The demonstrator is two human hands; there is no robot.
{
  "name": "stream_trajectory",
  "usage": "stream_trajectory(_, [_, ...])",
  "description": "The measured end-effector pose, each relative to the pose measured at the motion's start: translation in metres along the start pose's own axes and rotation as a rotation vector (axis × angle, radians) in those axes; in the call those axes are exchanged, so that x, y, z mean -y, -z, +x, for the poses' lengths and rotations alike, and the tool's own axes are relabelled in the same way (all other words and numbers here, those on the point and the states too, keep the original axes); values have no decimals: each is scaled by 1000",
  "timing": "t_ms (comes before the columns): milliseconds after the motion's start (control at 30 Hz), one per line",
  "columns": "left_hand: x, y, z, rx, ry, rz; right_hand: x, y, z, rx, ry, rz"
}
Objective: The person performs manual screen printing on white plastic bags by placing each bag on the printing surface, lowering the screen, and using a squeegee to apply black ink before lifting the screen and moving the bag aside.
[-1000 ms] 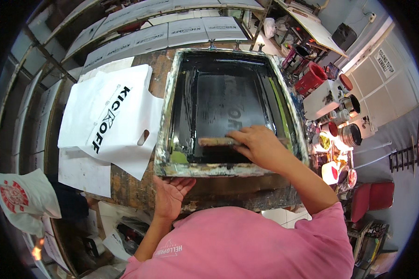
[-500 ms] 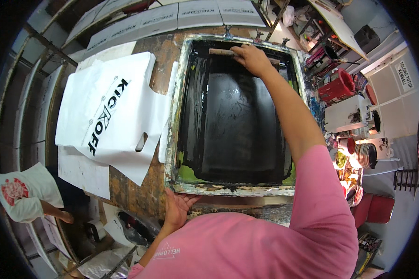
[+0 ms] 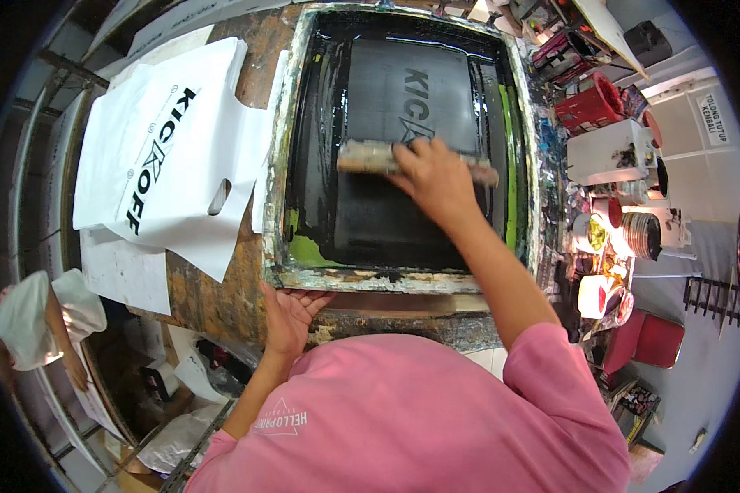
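My right hand (image 3: 438,181) is closed round the wooden handle of a squeegee (image 3: 366,158), which lies crosswise over the middle of a screen printing frame (image 3: 370,280). Black ink (image 3: 370,226) coats the mesh on the near side of the squeegee. Beyond it the mesh looks greyer, and dark lettering shows through. Green patches (image 3: 306,251) show at the mesh's edges. My left hand (image 3: 293,316) is at the frame's near left edge, palm up and fingers stretched out, their tips partly under the rim.
A stack of white printed bags (image 3: 193,82) with cut-out handles lies left of the frame on a stained wooden table (image 3: 214,283). Red containers (image 3: 594,103) and ink cans (image 3: 633,237) crowd the right side. Another person (image 3: 45,316) is at the lower left beside shelving.
My right hand has drawn the squeegee from the frame's far end to its middle, uncovering lettering behind it. My left hand stays at the near edge. The other person has bent or turned.
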State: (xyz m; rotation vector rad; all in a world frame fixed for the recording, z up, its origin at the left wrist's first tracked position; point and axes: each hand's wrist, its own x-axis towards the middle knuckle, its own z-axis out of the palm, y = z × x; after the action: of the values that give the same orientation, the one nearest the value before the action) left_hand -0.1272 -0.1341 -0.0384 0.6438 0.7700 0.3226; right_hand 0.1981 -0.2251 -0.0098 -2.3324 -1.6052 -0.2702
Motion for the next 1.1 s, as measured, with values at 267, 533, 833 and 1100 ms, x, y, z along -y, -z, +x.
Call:
stream_trajectory(267, [1,-4,0,29,-66,-4,81,53,-95,196,-59,118])
stream_trajectory(533, [-10,-15,-12,98,-147,-1,94,99,-87,216,-114,147])
stream_trajectory(833, [-95,-80,-33,725,-576,-82,101,201,-9,-331,-31,-226])
stream_trajectory(1100, [-44,-68,29,-285,-856,2040,89,272,77,-416,-40,-185])
